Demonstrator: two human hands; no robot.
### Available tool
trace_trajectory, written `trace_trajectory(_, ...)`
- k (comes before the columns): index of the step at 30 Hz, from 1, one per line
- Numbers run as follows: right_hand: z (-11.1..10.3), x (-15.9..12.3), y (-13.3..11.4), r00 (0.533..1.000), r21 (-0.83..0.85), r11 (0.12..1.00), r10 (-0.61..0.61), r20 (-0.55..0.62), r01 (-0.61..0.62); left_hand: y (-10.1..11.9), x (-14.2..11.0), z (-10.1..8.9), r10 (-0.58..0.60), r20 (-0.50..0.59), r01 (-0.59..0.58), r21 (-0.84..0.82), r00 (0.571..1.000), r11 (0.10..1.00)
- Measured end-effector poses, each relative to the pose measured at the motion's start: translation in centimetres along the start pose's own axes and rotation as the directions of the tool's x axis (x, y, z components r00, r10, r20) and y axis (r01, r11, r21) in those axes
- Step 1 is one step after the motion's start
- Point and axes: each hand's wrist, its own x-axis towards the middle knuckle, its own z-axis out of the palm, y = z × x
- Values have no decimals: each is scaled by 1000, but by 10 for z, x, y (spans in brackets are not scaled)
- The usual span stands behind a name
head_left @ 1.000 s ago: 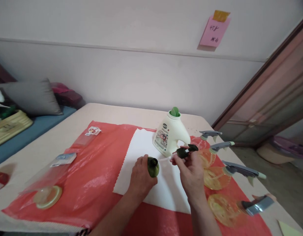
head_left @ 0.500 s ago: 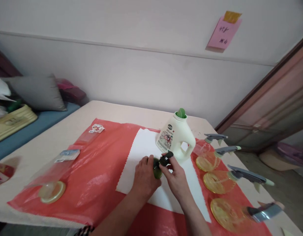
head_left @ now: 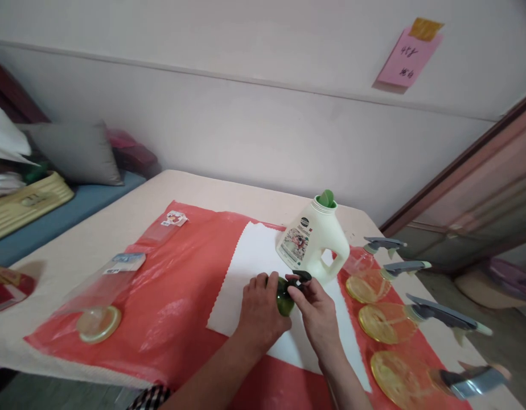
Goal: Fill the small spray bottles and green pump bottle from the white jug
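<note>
My left hand [head_left: 259,310] is wrapped round a small dark green bottle [head_left: 284,300] standing on a white cloth [head_left: 246,267]. My right hand [head_left: 316,310] pinches a black spray head [head_left: 300,279] that sits at the bottle's neck. Just behind them stands a cream detergent jug [head_left: 315,242] with a green spout.
A red plastic sheet [head_left: 173,296] covers the beige table [head_left: 118,228]. Several yellow spray bottles with grey triggers [head_left: 382,327] lie along the right. A bagged bottle [head_left: 96,310] and small packets [head_left: 171,222] lie at the left. Cushions and a bench are at the far left.
My right hand brought the black spray head from the right, near the jug, down onto the green bottle's neck. The left hand kept holding the bottle.
</note>
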Motion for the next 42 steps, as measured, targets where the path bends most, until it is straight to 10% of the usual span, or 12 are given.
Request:
trace_trajectory(5,8,-8,7,975,-55,998,18,-220,-30,5,-3,3,-3,46,3,2,999,1000)
trace_trajectory(13,-1,-11,9,998,239,970,32,57,-44,3,0,3,-20,64,24,-52,998,998)
trace_trajectory(20,10,-11,9,990,178,983,74,-122,-51,5,-2,0,-26,97,33,-66,995,997)
trace_trajectory(42,5,-8,13,995,227,969,94,10,-94,0,-2,2,-50,98,60,-107,994,992)
